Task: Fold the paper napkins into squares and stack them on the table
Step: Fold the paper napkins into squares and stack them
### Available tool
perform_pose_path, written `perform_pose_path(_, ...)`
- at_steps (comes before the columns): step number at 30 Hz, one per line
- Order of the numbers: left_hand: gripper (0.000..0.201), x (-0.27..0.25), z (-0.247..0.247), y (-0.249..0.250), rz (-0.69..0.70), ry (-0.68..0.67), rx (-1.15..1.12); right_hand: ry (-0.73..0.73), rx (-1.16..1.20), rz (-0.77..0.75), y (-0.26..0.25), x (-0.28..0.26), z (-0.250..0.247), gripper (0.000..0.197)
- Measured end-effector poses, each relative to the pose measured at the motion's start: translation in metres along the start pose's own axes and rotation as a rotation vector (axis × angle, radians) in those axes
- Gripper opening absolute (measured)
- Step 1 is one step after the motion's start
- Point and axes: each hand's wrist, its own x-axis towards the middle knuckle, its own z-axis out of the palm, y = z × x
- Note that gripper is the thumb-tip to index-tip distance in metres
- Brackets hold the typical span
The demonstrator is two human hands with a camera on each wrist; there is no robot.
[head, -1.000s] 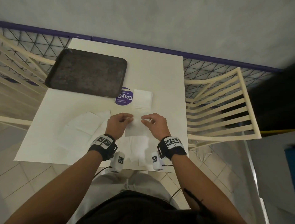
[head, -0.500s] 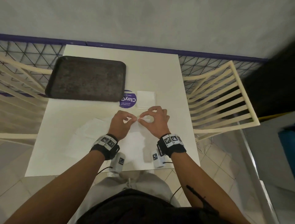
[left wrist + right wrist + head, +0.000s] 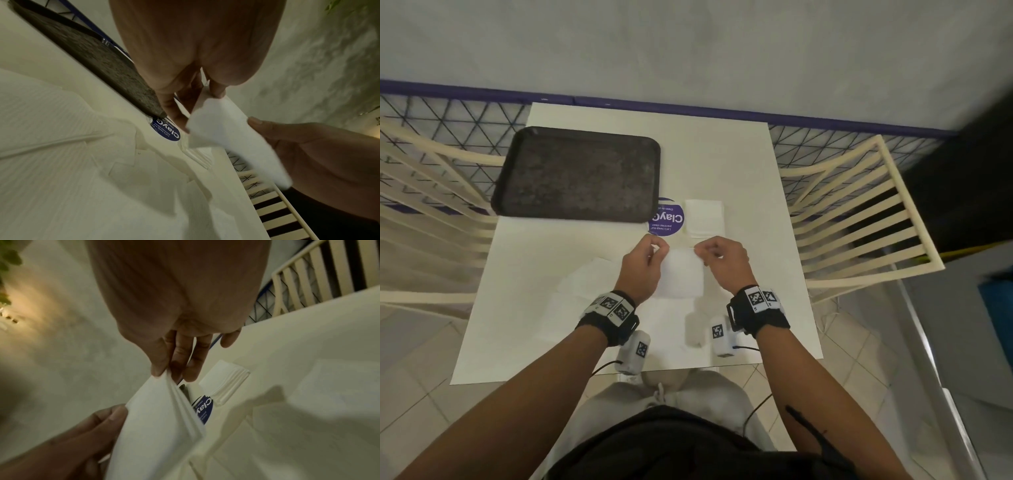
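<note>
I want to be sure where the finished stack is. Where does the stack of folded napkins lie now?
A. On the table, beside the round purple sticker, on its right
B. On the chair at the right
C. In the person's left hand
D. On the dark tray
A: the stack of folded napkins lies on the table, just right of the round purple sticker, beyond both hands and off the dark tray.

Left hand and right hand raised above the white table, each pinching a top corner of a folded napkin. Just beyond, a stack of folded napkins beside a purple round sticker. Dark tray at far left; unfolded napkins near left.
</note>
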Motion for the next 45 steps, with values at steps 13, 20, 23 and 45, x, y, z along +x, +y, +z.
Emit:
perform_pose_path(13, 0.003, 0.008, 0.024, 0.014, -0.052, 0.133, 0.012, 0.003, 0.127, 0.074, 0.003, 0.009, -0.008, 0.024)
perform_pose_path(20, 0.011, 0.021, 0.031, 0.017, -0.132, 0.168, -0.008, -0.081, 0.045, 0.030, 0.021, 0.016, -0.011, 0.015)
perform_pose_path(23, 0.023, 0.023, 0.034, 0.016, -0.250, 0.119, -0.046, -0.071, 0.029, 0.034, 0.024, 0.036, -0.017, 0.014)
perform_pose_path(45, 0.015, 0.013, 0.032, -0.044, -0.618, -0.248, 0.092, 0.027, -0.329, 0.223, 0.061, 0.175, -0.005, 0.023)
